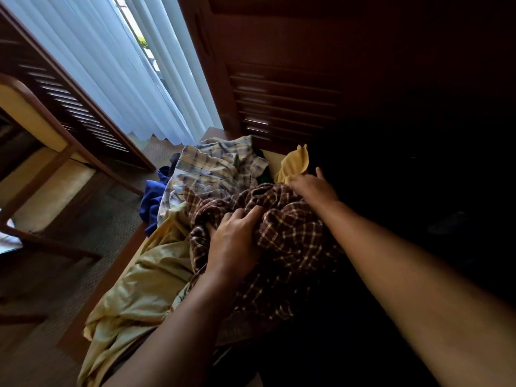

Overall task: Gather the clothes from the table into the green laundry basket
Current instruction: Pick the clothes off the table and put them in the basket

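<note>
Louvred wooden door [284, 101]: dark brown, fills the upper right behind the table; its right part is lost in shadow.
White curtain [125, 79]: hangs in long folds between two louvred panels, with daylight coming through it.
Armchair [30, 113]: wooden frame with pale yellow cushions, at the far left on the woven floor covering [83, 219].
Table [117, 272]: a brown wooden edge runs diagonally. Its top is almost wholly covered by the heap of clothes.
Pale yellow cloth [148, 280]: the largest piece, crumpled, spilling over the table's near left edge.
Brown checked cloth [290, 236]: bunched in the middle of the heap, lying over the pale yellow cloth and under both forearms.
Light plaid shirt [212, 169]: spread at the far end of the heap, just beyond the brown checked cloth.
Blue garment [152, 199]: hangs off the table's left edge, beside the plaid shirt.
Mustard garment [294, 163]: at the far right of the heap, next to the door.
Left hand [234, 244]: fingers curled into the brown checked cloth, gripping a fold of it.
Right hand [314, 187]: stretched further out, thumb raised and fingertips at the mustard garment. Blur hides whether they hold it.
</note>
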Motion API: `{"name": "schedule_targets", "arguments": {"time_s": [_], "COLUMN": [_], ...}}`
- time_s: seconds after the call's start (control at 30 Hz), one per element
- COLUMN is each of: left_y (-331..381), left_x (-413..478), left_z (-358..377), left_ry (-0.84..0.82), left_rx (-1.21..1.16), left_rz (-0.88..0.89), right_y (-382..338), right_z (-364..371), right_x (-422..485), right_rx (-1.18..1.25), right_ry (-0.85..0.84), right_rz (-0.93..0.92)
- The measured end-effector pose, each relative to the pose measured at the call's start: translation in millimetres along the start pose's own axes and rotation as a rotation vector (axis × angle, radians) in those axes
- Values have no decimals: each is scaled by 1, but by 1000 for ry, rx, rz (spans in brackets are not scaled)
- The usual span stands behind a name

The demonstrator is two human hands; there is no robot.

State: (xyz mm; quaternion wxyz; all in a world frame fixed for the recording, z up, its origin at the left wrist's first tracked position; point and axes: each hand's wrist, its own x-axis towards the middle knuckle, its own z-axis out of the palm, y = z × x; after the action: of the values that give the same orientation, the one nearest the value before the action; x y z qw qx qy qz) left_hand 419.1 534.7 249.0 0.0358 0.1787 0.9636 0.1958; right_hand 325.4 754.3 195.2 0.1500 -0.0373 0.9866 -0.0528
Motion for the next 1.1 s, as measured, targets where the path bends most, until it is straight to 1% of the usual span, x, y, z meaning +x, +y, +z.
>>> {"name": "schedule_targets", "arguments": {"time_s": [0.1, 0.13, 0.17, 0.23, 0.3, 0.4, 0.5, 0.6, 0.67, 0.73, 0.8, 0.87, 0.93, 1.03, 1.1], "left_y": [3, 4, 4, 3, 2, 3, 1, -4, -12, -21, -33, -46, -60, -77, -81], "left_x": [-17, -24, -32, -47, -63, -89, -122, -161, -190, -223, -256, -286, -305, -317, -319], "left_z": [-14, -21, -28, -46, -65, -92, -112, -131, -143, -154, -159, -154, -140, -115, -101], "left_ry": [89, 123, 164, 258, 342, 424, 509, 592, 655, 703, 705, 679, 634, 524, 438], "left_rx": [-95, -135, -167, -203, -236, -286, -293, -355, -397, -431, -432, -375, -300, -264, -269], "left_rz": [23, 27, 32, 45, 60, 55, 59, 42, 17, 6, 17, 31, 6, -120, -138], "right_y": [1, 0, -3, -11, -24, -49, -81, -117, -145, -174, -199, -215, -223, -222, -218], "right_z": [-4, -9, -17, -32, -45, -55, -65, -78, -83, -80, -67, -43, -16, 22, 37], "right_x": [-42, -58, -76, -112, -144, -181, -212, -243, -266, -288, -306, -314, -316, -312, -306], "right_rx": [92, 166, 252, 370, 403, 413, 414, 484, 570, 649, 640, 568, 491, 325, 272], "right_ry": [451, 561, 597, 615, 670, 777, 914, 1024, 1013, 908, 779, 654, 519, 426, 341], "right_rz": [-61, -60, -48, -41, -61, -119, -118, -162, -230, -291, -297, -246, -150, 15, 109]}}
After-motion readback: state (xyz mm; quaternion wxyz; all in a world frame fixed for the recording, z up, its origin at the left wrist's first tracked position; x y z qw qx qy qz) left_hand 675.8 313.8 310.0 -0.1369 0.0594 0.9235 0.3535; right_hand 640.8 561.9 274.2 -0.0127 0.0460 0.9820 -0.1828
